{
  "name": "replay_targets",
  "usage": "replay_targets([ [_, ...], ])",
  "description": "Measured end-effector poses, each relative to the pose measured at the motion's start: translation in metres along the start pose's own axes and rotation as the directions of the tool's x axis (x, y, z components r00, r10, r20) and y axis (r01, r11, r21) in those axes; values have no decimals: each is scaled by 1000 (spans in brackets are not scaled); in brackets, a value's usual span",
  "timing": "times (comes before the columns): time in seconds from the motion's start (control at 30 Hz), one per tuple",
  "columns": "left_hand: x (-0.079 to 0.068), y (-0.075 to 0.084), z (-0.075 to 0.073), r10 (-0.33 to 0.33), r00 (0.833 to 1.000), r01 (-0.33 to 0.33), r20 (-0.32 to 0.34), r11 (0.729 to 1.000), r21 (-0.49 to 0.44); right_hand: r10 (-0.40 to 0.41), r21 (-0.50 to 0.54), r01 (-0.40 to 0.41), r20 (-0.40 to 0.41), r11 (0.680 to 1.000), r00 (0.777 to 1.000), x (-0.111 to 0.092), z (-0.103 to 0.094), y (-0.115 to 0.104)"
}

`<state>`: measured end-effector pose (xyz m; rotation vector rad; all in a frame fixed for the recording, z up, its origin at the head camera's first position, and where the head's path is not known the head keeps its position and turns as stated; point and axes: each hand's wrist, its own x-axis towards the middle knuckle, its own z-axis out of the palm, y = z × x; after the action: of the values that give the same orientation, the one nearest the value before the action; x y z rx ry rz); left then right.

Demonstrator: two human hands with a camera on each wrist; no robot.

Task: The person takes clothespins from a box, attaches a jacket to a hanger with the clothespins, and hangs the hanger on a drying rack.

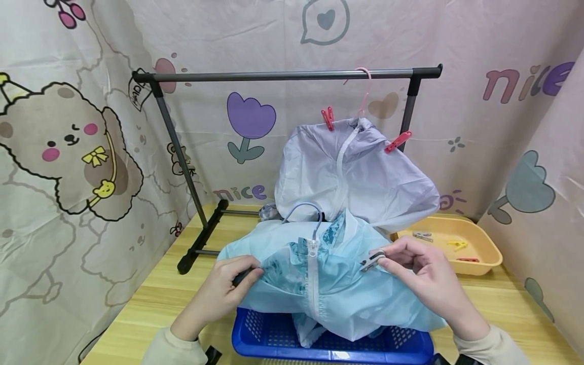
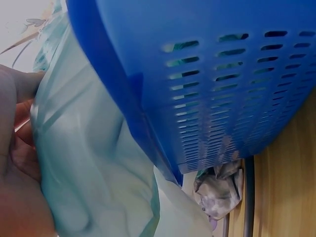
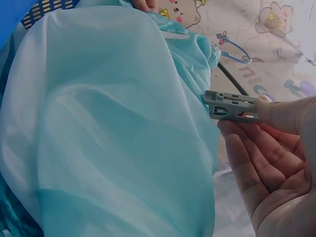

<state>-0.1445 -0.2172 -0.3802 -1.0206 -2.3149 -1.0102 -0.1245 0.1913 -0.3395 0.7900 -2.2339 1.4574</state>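
Observation:
A light blue zip jacket lies over the front basket, with the blue hook of a hanger rising out of its collar. My left hand pinches the jacket's edge on the left side between thumb and fingers. A small dark thing shows between those fingers, partly hidden. On the other side, my right hand pinches a grey clothespin by its handle end. In the right wrist view, the front of the clothespin is right at the jacket's edge.
Under the jacket stands a blue perforated basket. Behind, a pale lilac jacket hangs from a black rack on a pink hanger, with red clothespins on its shoulders. A yellow tray at the right holds several clothespins.

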Motion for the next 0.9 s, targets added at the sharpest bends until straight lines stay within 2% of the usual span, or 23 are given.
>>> replay_targets([
  [0.27,1,1,0,-2,1000,2,-1,1000,-10,-33,6,33,4,999,999,0,6,0],
  [0.5,1,0,1,1,1000,-1,-6,1000,-11,-8,19,7,15,1000,1000,1,8,1],
  [0.9,1,0,2,23,1000,-23,-15,1000,-8,-11,30,11,30,1000,999,2,14,1],
])
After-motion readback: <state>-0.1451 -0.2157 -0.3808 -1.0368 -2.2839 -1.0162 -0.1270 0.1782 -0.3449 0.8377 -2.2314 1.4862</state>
